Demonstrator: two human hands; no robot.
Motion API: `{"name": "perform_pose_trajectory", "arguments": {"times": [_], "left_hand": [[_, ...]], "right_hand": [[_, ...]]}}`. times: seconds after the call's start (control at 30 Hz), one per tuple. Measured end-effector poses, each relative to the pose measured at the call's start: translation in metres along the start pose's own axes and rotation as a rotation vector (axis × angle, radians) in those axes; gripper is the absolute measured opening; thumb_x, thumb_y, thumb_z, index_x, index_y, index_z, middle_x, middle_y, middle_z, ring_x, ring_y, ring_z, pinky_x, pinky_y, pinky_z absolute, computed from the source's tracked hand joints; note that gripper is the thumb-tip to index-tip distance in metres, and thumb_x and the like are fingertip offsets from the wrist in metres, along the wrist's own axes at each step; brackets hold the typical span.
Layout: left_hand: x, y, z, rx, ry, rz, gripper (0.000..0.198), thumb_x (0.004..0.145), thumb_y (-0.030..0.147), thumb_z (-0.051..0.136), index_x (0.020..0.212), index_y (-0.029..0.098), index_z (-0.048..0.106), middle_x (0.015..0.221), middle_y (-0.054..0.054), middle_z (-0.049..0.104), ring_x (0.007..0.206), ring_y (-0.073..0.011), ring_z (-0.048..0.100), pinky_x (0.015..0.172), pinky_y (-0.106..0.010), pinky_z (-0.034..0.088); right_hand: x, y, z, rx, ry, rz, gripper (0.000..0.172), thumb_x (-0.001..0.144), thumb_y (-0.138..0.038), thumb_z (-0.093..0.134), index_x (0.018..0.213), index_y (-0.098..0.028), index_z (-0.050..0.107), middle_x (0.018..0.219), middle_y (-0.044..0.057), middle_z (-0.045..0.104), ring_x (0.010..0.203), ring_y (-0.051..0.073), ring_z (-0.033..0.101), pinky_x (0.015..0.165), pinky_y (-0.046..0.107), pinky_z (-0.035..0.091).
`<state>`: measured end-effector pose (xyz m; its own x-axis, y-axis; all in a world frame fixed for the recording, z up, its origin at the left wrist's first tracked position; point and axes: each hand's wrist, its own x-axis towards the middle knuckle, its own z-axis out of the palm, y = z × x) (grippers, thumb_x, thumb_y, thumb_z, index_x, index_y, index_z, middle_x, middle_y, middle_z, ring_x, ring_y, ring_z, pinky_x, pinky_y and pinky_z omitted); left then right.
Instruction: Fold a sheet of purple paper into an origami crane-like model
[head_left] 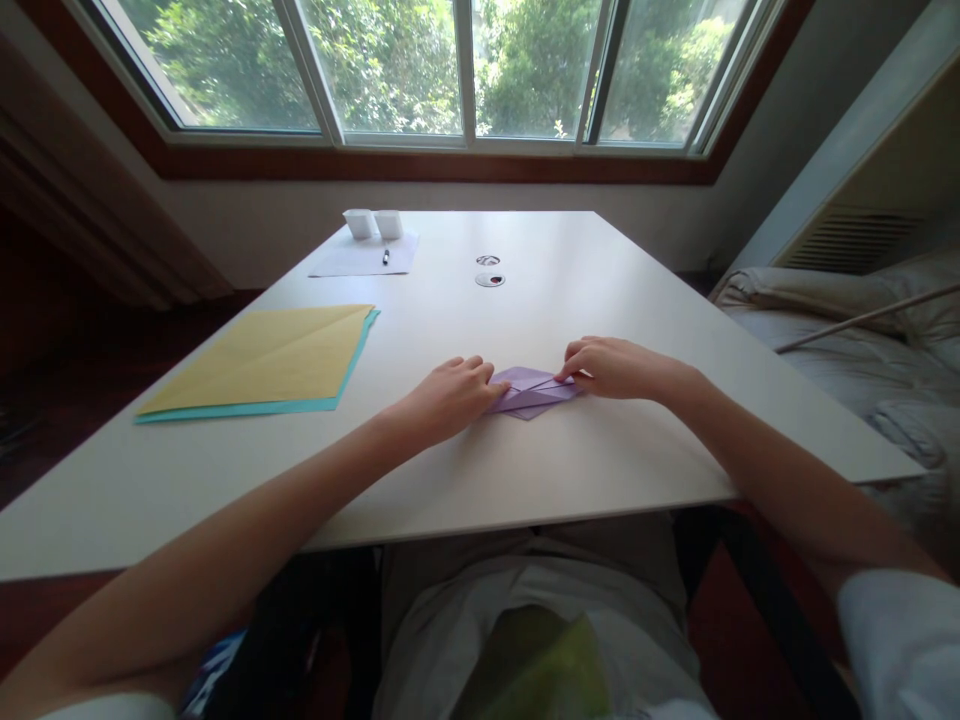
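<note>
A folded piece of purple paper [529,396] lies on the white table in front of me, with crossing creases and layered flaps on its upper face. My left hand [459,395] grips its left end, thumb on top and fingers curled at the edge. At the opposite end, my right hand [600,368] pinches the paper between thumb and forefinger. Both hands rest low against the tabletop, and the paper's two tips are partly hidden under the fingers.
Yellow paper [262,355] over turquoise paper [319,404] lies to the left. Farther back, a white sheet [337,262] carries a black pen [386,257] and two small white containers [388,224]. Round discs [490,280] sit mid-table. The white table [637,460] ends just before my lap.
</note>
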<state>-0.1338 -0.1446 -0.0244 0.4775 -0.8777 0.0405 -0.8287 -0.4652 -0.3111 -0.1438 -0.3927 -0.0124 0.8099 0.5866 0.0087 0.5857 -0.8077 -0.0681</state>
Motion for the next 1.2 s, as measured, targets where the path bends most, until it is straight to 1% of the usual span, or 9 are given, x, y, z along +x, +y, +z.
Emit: {"name": "perform_pose_trajectory", "arguments": {"times": [0.13,0.23,0.33,0.4,0.53,0.67,0.83,0.97,1.2], "left_hand": [[-0.002,0.003,0.0,0.035,0.001,-0.024,0.033,0.086,0.011,0.041,0.114,0.02,0.056,0.087,-0.01,0.057,0.081,-0.0206,0.053,0.066,-0.03,0.038],[-0.003,0.002,0.003,0.021,0.011,-0.039,0.037,0.086,0.011,0.041,0.119,0.021,0.053,0.088,-0.01,0.057,0.081,-0.0202,0.053,0.066,-0.029,0.039],[-0.003,-0.002,0.007,-0.042,0.034,-0.027,0.04,0.084,0.011,0.043,0.121,0.024,0.053,0.087,-0.009,0.056,0.081,-0.0193,0.053,0.067,-0.029,0.04],[-0.003,-0.006,0.009,-0.102,0.053,-0.027,0.039,0.085,0.013,0.043,0.119,0.025,0.055,0.086,-0.008,0.056,0.08,-0.0193,0.053,0.068,-0.029,0.04],[-0.004,-0.017,0.007,-0.295,0.06,-0.011,0.035,0.086,0.017,0.044,0.117,0.026,0.058,0.085,-0.007,0.059,0.079,-0.018,0.054,0.069,-0.028,0.042],[-0.008,-0.028,0.004,-0.42,0.048,-0.044,0.031,0.087,0.02,0.043,0.11,0.023,0.063,0.088,-0.006,0.064,0.086,-0.0183,0.054,0.074,-0.027,0.042],[-0.012,-0.032,-0.002,-0.371,-0.016,-0.236,0.036,0.087,0.041,0.04,0.103,0.022,0.066,0.096,-0.006,0.065,0.092,-0.0219,0.055,0.073,-0.029,0.042],[-0.013,-0.026,-0.009,-0.37,-0.115,-0.273,0.052,0.077,0.064,0.042,0.1,0.025,0.066,0.099,-0.006,0.063,0.093,-0.0235,0.056,0.069,-0.028,0.041],[-0.012,-0.013,-0.01,-0.379,-0.184,-0.387,0.049,0.073,0.059,0.051,0.105,0.023,0.061,0.103,-0.007,0.059,0.09,-0.024,0.057,0.065,-0.029,0.042]], "right_hand": [[0.0,-0.002,-0.001,0.006,-0.016,0.016,0.024,0.079,-0.017,0.051,0.088,-0.023,0.072,0.09,0.005,0.068,0.083,0.019,0.06,0.067,0.027,0.04],[0.0,-0.002,0.001,0.044,0.026,0.007,0.02,0.081,-0.03,0.053,0.085,-0.021,0.071,0.09,0.006,0.066,0.079,0.018,0.06,0.065,0.027,0.04],[0.002,-0.003,0.005,0.054,0.102,0.023,0.036,0.081,-0.049,0.051,0.082,-0.019,0.07,0.089,0.008,0.065,0.076,0.018,0.059,0.064,0.029,0.04],[0.005,-0.007,0.009,0.036,0.169,0.031,0.04,0.08,-0.053,0.05,0.084,-0.018,0.068,0.09,0.009,0.064,0.08,0.02,0.058,0.066,0.03,0.04],[0.01,-0.018,0.019,0.085,0.253,-0.114,0.026,0.084,-0.039,0.051,0.096,-0.018,0.063,0.095,0.009,0.062,0.088,0.02,0.054,0.074,0.03,0.041],[0.014,-0.024,0.029,0.179,0.24,-0.258,0.015,0.085,-0.023,0.05,0.091,-0.02,0.064,0.092,0.007,0.063,0.086,0.017,0.053,0.077,0.029,0.041],[0.016,-0.025,0.035,0.292,0.231,-0.221,0.013,0.082,-0.019,0.054,0.089,-0.019,0.065,0.089,0.006,0.064,0.087,0.017,0.054,0.078,0.028,0.042],[0.016,-0.026,0.035,0.296,0.241,-0.161,0.012,0.082,-0.019,0.054,0.089,-0.019,0.064,0.089,0.006,0.063,0.086,0.017,0.055,0.076,0.028,0.042],[0.017,-0.024,0.035,0.325,0.208,-0.162,0.01,0.08,-0.016,0.056,0.086,-0.019,0.063,0.086,0.006,0.06,0.086,0.017,0.054,0.074,0.027,0.042]]}}
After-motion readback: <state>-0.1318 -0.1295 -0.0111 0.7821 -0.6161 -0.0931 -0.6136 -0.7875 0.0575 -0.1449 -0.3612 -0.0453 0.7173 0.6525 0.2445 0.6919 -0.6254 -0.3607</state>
